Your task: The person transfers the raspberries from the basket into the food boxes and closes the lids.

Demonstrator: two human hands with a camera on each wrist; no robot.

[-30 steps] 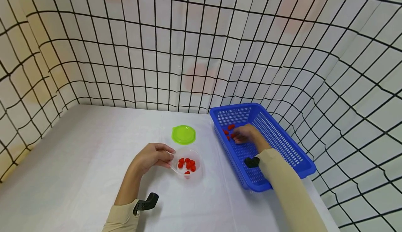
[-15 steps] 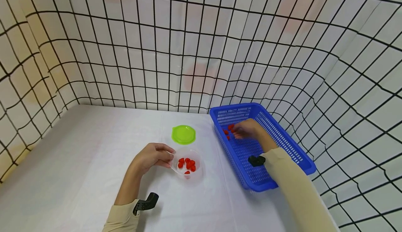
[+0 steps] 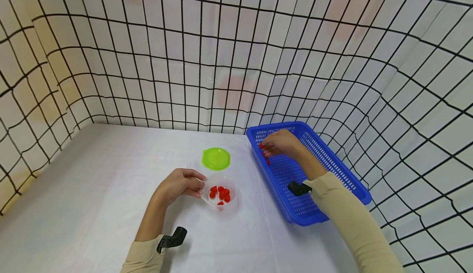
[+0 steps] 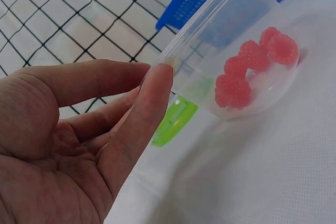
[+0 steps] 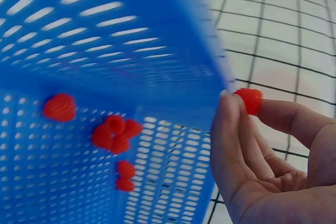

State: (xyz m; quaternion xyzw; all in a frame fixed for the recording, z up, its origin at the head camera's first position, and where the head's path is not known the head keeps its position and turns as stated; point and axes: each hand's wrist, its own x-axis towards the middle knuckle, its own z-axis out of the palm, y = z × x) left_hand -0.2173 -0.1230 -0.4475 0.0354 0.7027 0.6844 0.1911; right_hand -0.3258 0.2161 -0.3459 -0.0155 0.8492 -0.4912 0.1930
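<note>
My left hand (image 3: 184, 184) pinches the rim of a small clear plastic tub (image 4: 197, 40) between thumb and fingers. The tub stands tilted towards me in the left wrist view, and several red raspberries (image 4: 232, 91) lie in it. At the right, my right hand (image 3: 282, 143) is over the far left part of a blue basket (image 3: 275, 189). A raspberry (image 5: 251, 101) is pinched between its thumb and finger, close to the basket's rim in the right wrist view. Several more raspberries (image 5: 113, 134) lie on the basket floor, partly hidden by the hand in the head view.
A green lid (image 3: 216, 159) lies flat on the white tablecloth (image 3: 92, 191) just behind the tub. Black wire mesh (image 3: 166, 80) over white sheeting rises at the back and both sides. The basket's raised walls border the right hand.
My right hand has risen from among the raspberries and shifted up and left towards the basket's left rim, carrying a raspberry. The left hand and the tub have stayed in place.
</note>
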